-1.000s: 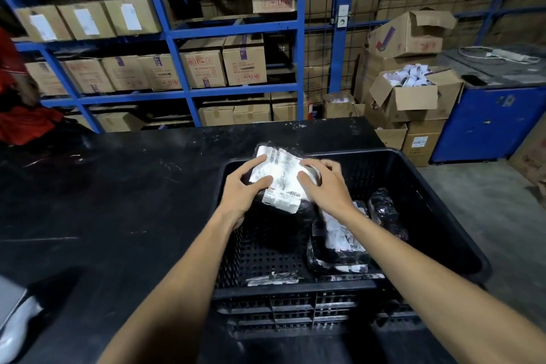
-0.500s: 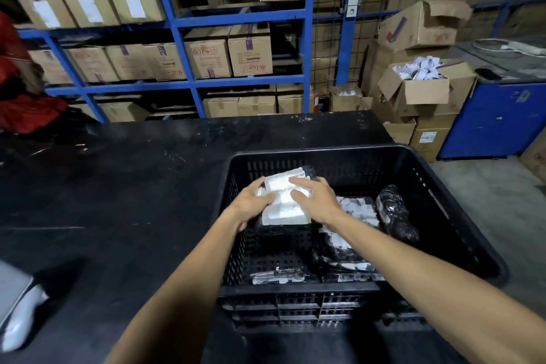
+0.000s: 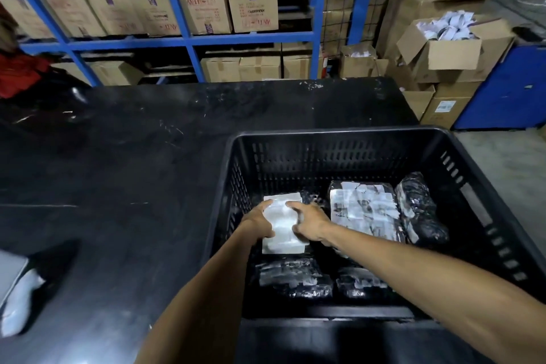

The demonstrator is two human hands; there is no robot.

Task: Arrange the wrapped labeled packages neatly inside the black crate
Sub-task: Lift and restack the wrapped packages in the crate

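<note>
Both of your hands are on one wrapped package (image 3: 282, 223), label side up, low in the black crate (image 3: 336, 134) against its left wall: your left hand (image 3: 260, 223) curls over the package's left edge and your right hand (image 3: 310, 223) lies spread over its right side, fingers partly closed on the wrap. Whether the package already rests on the crate floor cannot be told from here. To seat it well, in my judgement, set it flat and square to the left wall, label upward, in line with the package at the near left (image 3: 294, 278), and let go only once it lies steady. A second near package (image 3: 360, 282), a large labelled package (image 3: 365, 211) in the middle and a dark glossy bundle (image 3: 419, 210) toward the right wall lie less evenly; leave a straight gap beside them. The crate stands at the near right corner of a scuffed black worktop (image 3: 133, 156). Beyond its far edge are blue shelving (image 3: 251, 38) stacked with cardboard cartons (image 3: 252, 0) and an open carton of white paper (image 3: 446, 38). The view is dim and slightly blurred.
</note>
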